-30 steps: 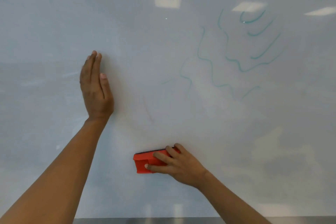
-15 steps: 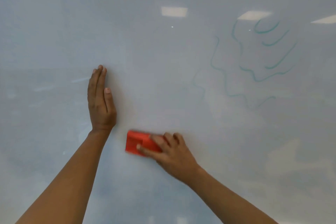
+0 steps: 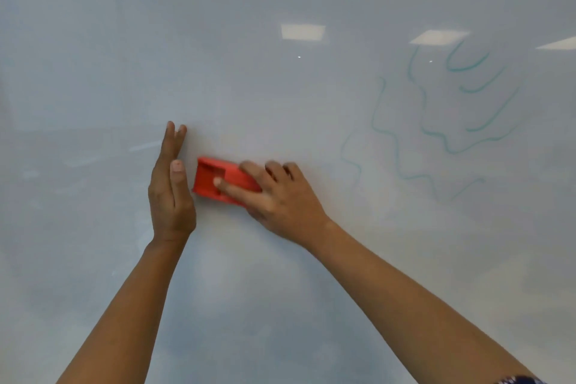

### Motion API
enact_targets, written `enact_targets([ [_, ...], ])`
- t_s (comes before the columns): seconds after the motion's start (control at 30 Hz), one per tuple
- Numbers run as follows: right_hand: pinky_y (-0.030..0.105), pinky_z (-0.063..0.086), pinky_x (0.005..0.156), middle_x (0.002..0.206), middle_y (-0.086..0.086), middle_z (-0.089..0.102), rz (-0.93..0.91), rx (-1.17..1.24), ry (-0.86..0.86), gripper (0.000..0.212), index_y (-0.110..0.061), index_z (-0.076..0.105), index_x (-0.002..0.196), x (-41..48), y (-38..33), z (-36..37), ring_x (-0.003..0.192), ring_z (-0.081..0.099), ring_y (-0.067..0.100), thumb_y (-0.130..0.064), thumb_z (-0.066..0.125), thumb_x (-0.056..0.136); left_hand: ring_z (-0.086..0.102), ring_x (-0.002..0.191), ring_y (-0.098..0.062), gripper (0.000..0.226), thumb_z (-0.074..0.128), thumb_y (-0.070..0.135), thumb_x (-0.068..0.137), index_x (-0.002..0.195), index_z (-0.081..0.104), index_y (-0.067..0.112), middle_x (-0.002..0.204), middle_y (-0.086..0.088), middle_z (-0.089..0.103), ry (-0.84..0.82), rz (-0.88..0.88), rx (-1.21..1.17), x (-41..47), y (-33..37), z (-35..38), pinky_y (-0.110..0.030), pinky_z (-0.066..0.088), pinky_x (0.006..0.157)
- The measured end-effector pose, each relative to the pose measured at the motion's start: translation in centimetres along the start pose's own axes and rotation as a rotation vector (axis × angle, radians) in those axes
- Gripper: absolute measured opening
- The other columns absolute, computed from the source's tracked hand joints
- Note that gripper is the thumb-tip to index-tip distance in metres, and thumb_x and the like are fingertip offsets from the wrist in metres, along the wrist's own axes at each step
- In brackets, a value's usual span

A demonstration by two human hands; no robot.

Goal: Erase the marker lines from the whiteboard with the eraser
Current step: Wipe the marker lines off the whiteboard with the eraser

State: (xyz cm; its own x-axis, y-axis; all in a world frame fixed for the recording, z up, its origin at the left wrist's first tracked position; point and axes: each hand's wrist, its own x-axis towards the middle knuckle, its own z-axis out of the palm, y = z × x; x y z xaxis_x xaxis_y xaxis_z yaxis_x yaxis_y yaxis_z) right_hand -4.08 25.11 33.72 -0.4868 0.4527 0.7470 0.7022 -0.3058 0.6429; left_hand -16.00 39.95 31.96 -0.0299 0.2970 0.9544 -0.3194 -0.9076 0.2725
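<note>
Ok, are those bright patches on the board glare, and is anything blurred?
Head view: the pale rectangles on the whiteboard are reflected ceiling lights, not marks; the right hand and eraser are motion-blurred; the green lines look faint but readable.

Right hand [image 3: 280,203] presses red eraser [image 3: 218,181] on whiteboard [image 3: 280,305]; left hand [image 3: 171,193] flat just beside it; green lines [image 3: 442,134] upper right.

A glossy pale grey-white wall panel [image 3: 93,40] fills the whole view. Reflected rectangular ceiling light panels [image 3: 303,32] appear as bright patches along its upper part, with fainter, hazy reflections lower right. No floor or furniture is distinguishable.
</note>
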Motion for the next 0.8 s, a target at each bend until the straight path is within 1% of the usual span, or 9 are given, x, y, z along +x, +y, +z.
enact_targets([
  [0.13,0.036,0.044,0.068,0.122,0.008,0.063,0.212,-0.071,0.061,0.049,-0.034,0.055,0.132,4.7,2.7,-1.2,0.082,0.06,0.029,-0.029,0.064,0.085,0.035,0.137,-0.008,0.043,0.022,0.034,0.102,0.142,0.023,0.049,0.148,0.001,0.042,0.02,0.028,0.14,0.4,0.5,0.2,-0.026,0.031,0.112],
  [0.33,0.039,0.042,0.072,0.129,0.008,0.055,0.773,-0.184,0.173,0.052,-0.034,0.046,0.139,7.8,8.5,-3.7,0.093,0.054,0.028,-0.036,0.058,0.088,0.036,0.137,-0.008,0.042,0.022,0.033,0.103,0.141,0.024,0.051,0.147,0.003,0.043,0.053,0.028,0.185,0.5,0.8,0.6,-0.026,0.032,0.112],
  [0.4,0.039,0.042,0.073,0.131,0.009,0.053,0.812,-0.18,0.159,0.054,-0.033,0.043,0.141,8.0,8.0,-3.5,0.093,0.053,0.027,-0.036,0.058,0.088,0.036,0.137,-0.008,0.042,0.021,0.033,0.103,0.141,0.023,0.05,0.147,0.002,0.043,0.059,0.035,0.18,0.5,1.2,0.8,-0.029,0.032,0.112],
  [0.47,0.038,0.04,0.072,0.133,0.009,0.053,0.699,-0.167,0.105,0.057,-0.033,0.041,0.142,7.6,6.6,-3.1,0.092,0.053,0.029,-0.036,0.059,0.088,0.039,0.135,-0.012,0.043,0.021,0.033,0.102,0.141,0.021,0.052,0.147,0.003,0.042,0.066,0.046,0.188,0.6,1.6,0.9,-0.031,0.036,0.11],
  [0.53,0.037,0.038,0.072,0.133,0.01,0.053,0.461,-0.096,0.034,0.058,-0.031,0.043,0.142,6.6,4.8,-2.4,0.09,0.054,0.031,-0.032,0.061,0.086,0.048,0.129,-0.02,0.043,0.02,0.038,0.102,0.143,0.019,0.05,0.147,0.008,0.042,0.078,0.027,0.194,0.8,2.0,1.0,-0.035,0.044,0.1],
  [0.6,0.037,0.038,0.072,0.134,0.009,0.054,0.175,-0.002,-0.028,0.055,-0.031,0.047,0.139,5.7,3.2,-1.7,0.089,0.054,0.031,-0.027,0.06,0.087,0.049,0.128,-0.015,0.046,0.022,0.042,0.101,0.147,0.016,0.041,0.148,0.014,0.039,0.107,0.006,0.15,1.0,2.2,0.9,-0.026,0.046,0.094],
  [0.67,0.038,0.038,0.074,0.137,0.005,0.053,-0.078,0.019,-0.115,0.05,-0.031,0.047,0.139,5.3,1.9,-1.1,0.091,0.054,0.029,-0.024,0.055,0.09,0.043,0.131,-0.008,0.05,0.025,0.039,0.102,0.15,0.013,0.029,0.152,0.012,0.032,0.148,0.011,0.087,1.2,2.4,0.9,-0.013,0.041,0.096],
  [0.73,0.038,0.039,0.076,0.138,0.003,0.052,-0.2,-0.008,-0.158,0.046,-0.032,0.048,0.137,6.1,1.6,-0.6,0.093,0.054,0.027,-0.024,0.052,0.092,0.04,0.134,-0.009,0.05,0.028,0.034,0.103,0.15,0.014,0.024,0.155,0.011,0.025,0.19,0.018,0.071,1.5,2.4,0.9,-0.011,0.038,0.099],
  [0.8,0.036,0.04,0.076,0.138,0.002,0.053,-0.2,-0.05,-0.136,0.044,-0.033,0.05,0.136,7.7,2.3,-0.6,0.094,0.056,0.027,-0.027,0.052,0.092,0.036,0.137,-0.01,0.051,0.029,0.036,0.103,0.15,0.017,0.022,0.156,0.011,0.022,0.209,0.006,0.078,1.8,2.5,0.9,-0.019,0.036,0.106],
])
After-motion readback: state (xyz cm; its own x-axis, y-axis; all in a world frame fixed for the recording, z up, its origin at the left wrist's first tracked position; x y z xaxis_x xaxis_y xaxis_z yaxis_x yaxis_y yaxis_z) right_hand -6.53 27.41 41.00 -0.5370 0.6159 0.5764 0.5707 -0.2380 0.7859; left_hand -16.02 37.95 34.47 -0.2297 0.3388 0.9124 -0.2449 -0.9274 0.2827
